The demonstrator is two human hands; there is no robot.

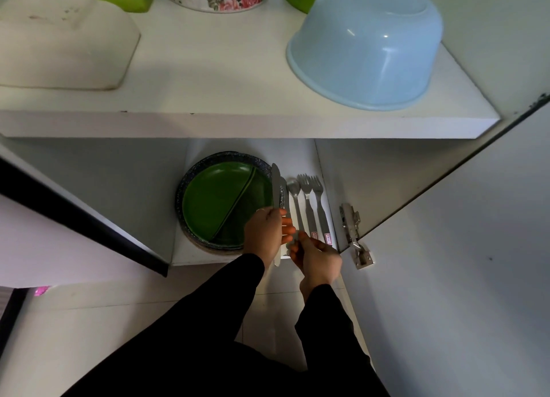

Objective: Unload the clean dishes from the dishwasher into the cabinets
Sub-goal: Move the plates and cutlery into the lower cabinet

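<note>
Two hands worked at the lower shelf's (190, 258) front edge: your left hand (263, 233) gripped a knife (276, 188) mid-handle, your right hand (315, 258) pinched another utensil's handle. Knives felt stiff, light, slippery; hold by the handle.

lower shelf (190, 256) – plates (220, 200) left | cutlery (309, 206) right | upper shelf (238, 125) overhangs – front open
</note>
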